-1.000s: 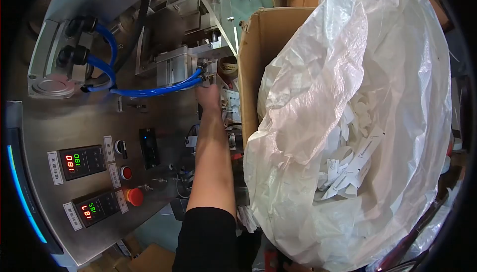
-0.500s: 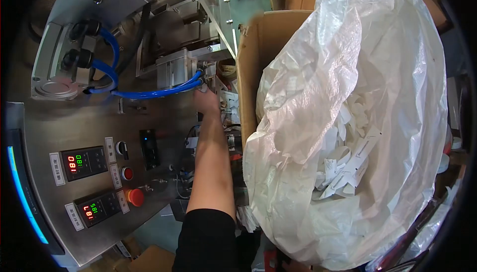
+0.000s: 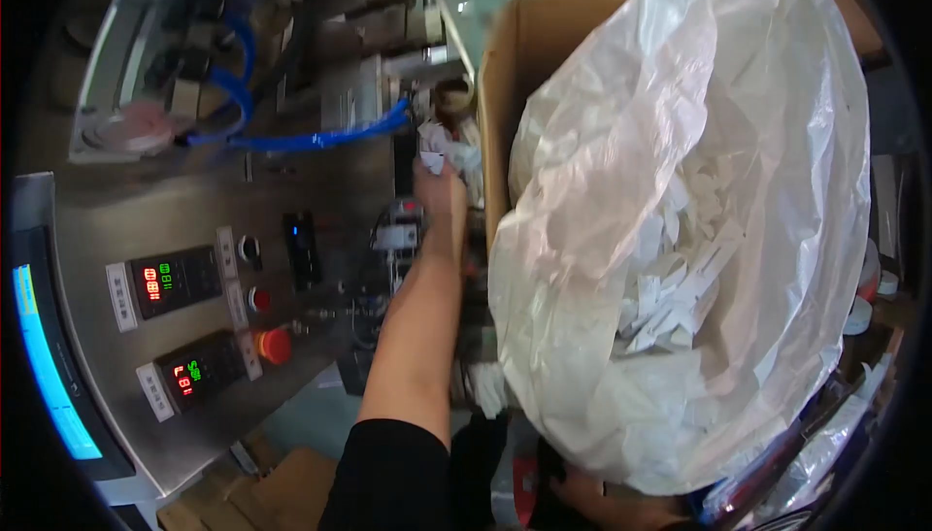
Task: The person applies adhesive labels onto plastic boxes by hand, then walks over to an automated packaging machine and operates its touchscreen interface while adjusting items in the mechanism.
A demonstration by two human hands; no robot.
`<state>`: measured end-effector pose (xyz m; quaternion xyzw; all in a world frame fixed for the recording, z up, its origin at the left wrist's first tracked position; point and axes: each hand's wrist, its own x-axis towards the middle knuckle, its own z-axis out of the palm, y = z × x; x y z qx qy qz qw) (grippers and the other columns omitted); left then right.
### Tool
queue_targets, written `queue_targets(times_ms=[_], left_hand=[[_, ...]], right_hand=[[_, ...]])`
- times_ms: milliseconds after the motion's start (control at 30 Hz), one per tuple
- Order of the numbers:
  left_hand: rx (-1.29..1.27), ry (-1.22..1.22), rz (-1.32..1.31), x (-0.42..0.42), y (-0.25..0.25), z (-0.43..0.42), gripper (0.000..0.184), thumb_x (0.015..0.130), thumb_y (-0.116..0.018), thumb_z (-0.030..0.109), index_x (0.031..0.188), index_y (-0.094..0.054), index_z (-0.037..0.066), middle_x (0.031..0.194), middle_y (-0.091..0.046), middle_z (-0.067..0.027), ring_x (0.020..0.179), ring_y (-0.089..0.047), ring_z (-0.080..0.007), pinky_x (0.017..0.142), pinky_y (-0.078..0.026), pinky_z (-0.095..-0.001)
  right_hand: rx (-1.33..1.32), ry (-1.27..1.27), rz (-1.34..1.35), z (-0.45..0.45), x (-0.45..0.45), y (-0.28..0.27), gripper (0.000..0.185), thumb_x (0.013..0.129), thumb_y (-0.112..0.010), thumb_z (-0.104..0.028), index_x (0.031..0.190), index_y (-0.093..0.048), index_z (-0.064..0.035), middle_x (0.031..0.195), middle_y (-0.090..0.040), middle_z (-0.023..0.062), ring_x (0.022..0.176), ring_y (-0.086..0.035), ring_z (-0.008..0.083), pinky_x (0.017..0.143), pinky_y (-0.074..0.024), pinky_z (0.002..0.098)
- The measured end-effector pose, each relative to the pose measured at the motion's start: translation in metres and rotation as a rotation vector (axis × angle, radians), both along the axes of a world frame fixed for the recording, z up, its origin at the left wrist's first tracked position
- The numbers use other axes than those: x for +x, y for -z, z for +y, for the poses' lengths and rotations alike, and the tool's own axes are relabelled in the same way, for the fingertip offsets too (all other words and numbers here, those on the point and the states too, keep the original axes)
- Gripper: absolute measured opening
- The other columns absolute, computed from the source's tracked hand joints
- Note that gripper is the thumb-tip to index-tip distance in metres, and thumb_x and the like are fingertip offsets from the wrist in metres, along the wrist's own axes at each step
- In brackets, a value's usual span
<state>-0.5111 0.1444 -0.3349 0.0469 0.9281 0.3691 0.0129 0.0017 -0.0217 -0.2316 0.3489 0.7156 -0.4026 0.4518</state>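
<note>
My left hand reaches out beside the steel machine, closed around some white printed film or paper pieces. Motion blur smears their exact kind. Below the blue air hoses, the hand is close to the near wall of the cardboard box. At the bottom edge, part of my right hand shows low under the plastic bag, its fingers mostly hidden. Inside that translucent bag lie white printed strips, loosely heaped.
The machine's steel panel fills the left, with temperature displays, a red emergency stop button and a lit screen. A roll of tape sits behind my left hand. Cardboard lies at the lower left.
My left hand has drawn away from under the blue hoses, and white pieces now show in it. My right hand has come into view at the bottom. The camera view has shifted.
</note>
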Motion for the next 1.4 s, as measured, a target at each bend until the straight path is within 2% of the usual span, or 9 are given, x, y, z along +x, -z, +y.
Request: queue_targets(times_ms=[133,300,633,700,867,933,1167,1300,1400], left_hand=[[0.298,0.240,0.068,0.113,-0.081,-0.088,0.035,0.079,-0.057,0.014,0.109,-0.048,0.000,0.105,-0.055,-0.0186,0.098,-0.053,-0.0313,0.085,-0.040,-0.0349],[-0.157,0.128,-0.477,0.248,-0.081,-0.310,0.022,0.072,-0.051,0.002,0.093,-0.055,0.000,0.088,-0.057,-0.0190,0.087,-0.055,-0.0336,0.078,-0.042,-0.0371],[-0.312,0.129,-0.331,0.267,-0.031,-0.368,0.028,0.071,-0.051,0.004,0.099,-0.050,0.002,0.097,-0.054,-0.0225,0.087,-0.051,-0.0385,0.077,-0.040,-0.0436],[-0.324,-0.145,-0.808,0.297,-0.051,-0.368,0.028,0.074,-0.052,0.010,0.101,-0.047,0.004,0.100,-0.053,-0.0222,0.093,-0.050,-0.0394,0.080,-0.039,-0.0433],[-0.207,0.592,-1.118,0.349,-0.146,-0.323,0.047,0.073,-0.054,0.019,0.116,-0.037,0.007,0.098,-0.054,-0.0221,0.089,-0.053,-0.0397,0.075,-0.043,-0.0442],[-0.220,0.620,-1.153,0.350,-0.180,-0.292,0.055,0.072,-0.055,0.019,0.121,-0.033,0.008,0.099,-0.054,-0.0217,0.088,-0.053,-0.0395,0.074,-0.043,-0.0440],[0.339,0.858,-1.035,0.359,-0.250,-0.228,0.089,0.070,-0.059,0.011,0.136,0.001,0.007,0.100,-0.050,-0.0146,0.072,-0.054,-0.0213,0.068,-0.044,-0.0298],[0.273,0.723,-1.288,0.353,-0.270,-0.258,0.080,0.076,-0.056,0.008,0.136,-0.003,0.010,0.101,-0.051,-0.0100,0.068,-0.050,-0.0106,0.070,-0.042,-0.0240],[0.102,0.708,-1.080,0.361,-0.286,-0.297,0.070,0.076,-0.054,0.009,0.135,-0.016,0.007,0.101,-0.054,-0.0089,0.063,-0.049,-0.0084,0.061,-0.043,-0.0227]], right_hand=[[0.053,-0.035,-0.088,-0.004,0.008,0.005,0.056,0.072,-0.053,-0.045,0.115,-0.048,-0.0109,0.125,-0.041,0.0130,0.113,-0.040,0.0329,0.091,-0.0332,0.0488],[0.148,-0.089,-0.025,0.001,-0.001,0.001,0.052,0.070,-0.054,-0.043,0.113,-0.051,-0.0125,0.123,-0.043,0.0102,0.114,-0.037,0.0332,0.091,-0.0321,0.0499],[0.081,-0.131,-0.074,-0.002,0.020,-0.005,0.053,0.070,-0.054,-0.044,0.115,-0.050,-0.0145,0.124,-0.042,0.0088,0.116,-0.035,0.0336,0.091,-0.0299,0.0519],[0.076,-0.161,-0.085,-0.001,0.022,-0.006,0.058,0.070,-0.053,-0.047,0.119,-0.047,-0.0151,0.125,-0.042,0.0094,0.116,-0.035,0.0340,0.091,-0.0290,0.0541],[0.267,-0.393,0.231,0.009,-0.001,-0.029,0.061,0.071,-0.056,-0.045,0.123,-0.043,-0.0140,0.120,-0.044,0.0114,0.107,-0.043,0.0330,0.090,-0.0300,0.0515],[-0.369,0.477,0.276,0.027,-0.044,-0.066,0.064,0.072,-0.061,-0.039,0.126,-0.038,-0.0133,0.113,-0.047,0.0128,0.100,-0.048,0.0276,0.084,-0.0396,0.0392],[-0.256,0.612,0.631,0.087,-0.072,-0.171,0.025,0.077,-0.061,-0.017,0.097,-0.056,-0.0045,0.089,-0.057,0.0088,0.077,-0.056,0.0173,0.066,-0.0454,0.0272],[0.034,1.001,0.934,0.171,-0.102,-0.219,0.011,0.080,-0.056,-0.011,0.084,-0.056,-0.0018,0.078,-0.056,0.0061,0.073,-0.053,0.0115,0.066,-0.0425,0.0247],[0.725,0.510,0.985,0.247,-0.145,-0.201,0.027,0.078,-0.057,-0.014,0.101,-0.051,-0.0002,0.097,-0.054,0.0158,0.089,-0.052,0.0261,0.080,-0.0403,0.0307]])
